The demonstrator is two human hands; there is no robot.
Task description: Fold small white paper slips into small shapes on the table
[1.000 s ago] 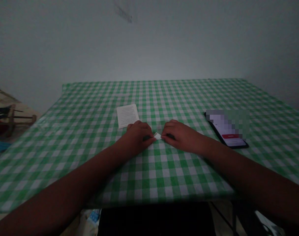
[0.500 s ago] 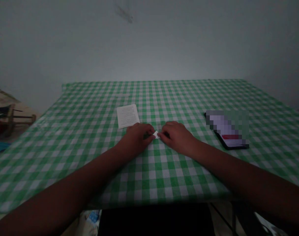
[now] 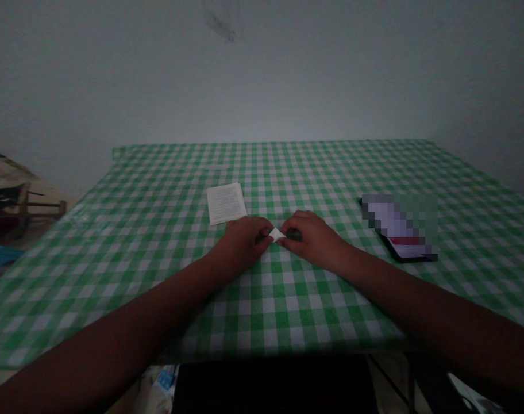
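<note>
Hands (image 3: 245, 241) (image 3: 311, 238) pinching small folded white paper (image 3: 277, 234), gingham cloth (image 3: 288, 299)

Left hand (image 3: 243, 241) and right hand (image 3: 310, 237) pinch a small paper scrap (image 3: 277, 234) mid-tabletop (image 3: 158, 190). Printed sheet (image 3: 226, 203) behind; phone (image 3: 400, 227) near right edge.

The table (image 3: 128, 270) is covered by a green-and-white checked cloth (image 3: 288, 310) (dim light). On it lie a printed paper slip (image 3: 226, 203) left of centre and a phone (image 3: 406, 248) toward the right. The left hand (image 3: 245, 242) and right hand (image 3: 314, 238) rest mid-table, pinching a small white scrap (image 3: 277, 234).
</note>
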